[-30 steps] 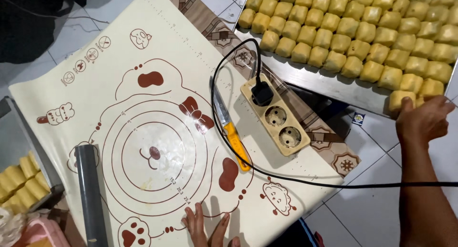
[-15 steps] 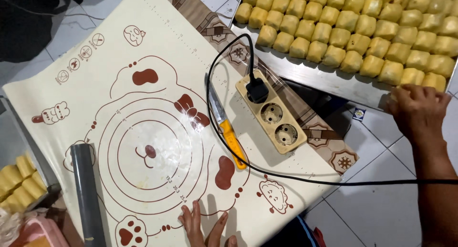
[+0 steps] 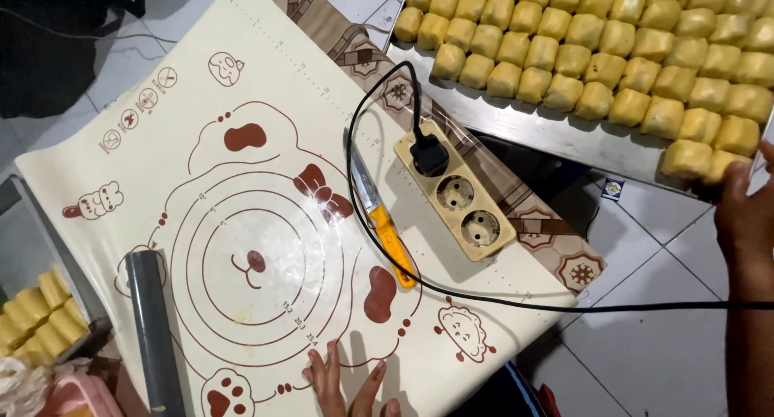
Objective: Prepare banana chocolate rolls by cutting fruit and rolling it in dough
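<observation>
Our right hand (image 3: 746,215) grasps the near right corner of the metal tray (image 3: 564,139), far right, packed with rows of yellow dough squares (image 3: 613,38). Our left hand (image 3: 351,385) rests open, fingers spread, on the cream baking mat (image 3: 242,183).

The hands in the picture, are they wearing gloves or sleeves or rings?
No gloves. The left hand shows only bare fingers with short nails, no rings visible. The right hand and its forearm are bare too, with no sleeve, watch or bracelet in view.
</observation>
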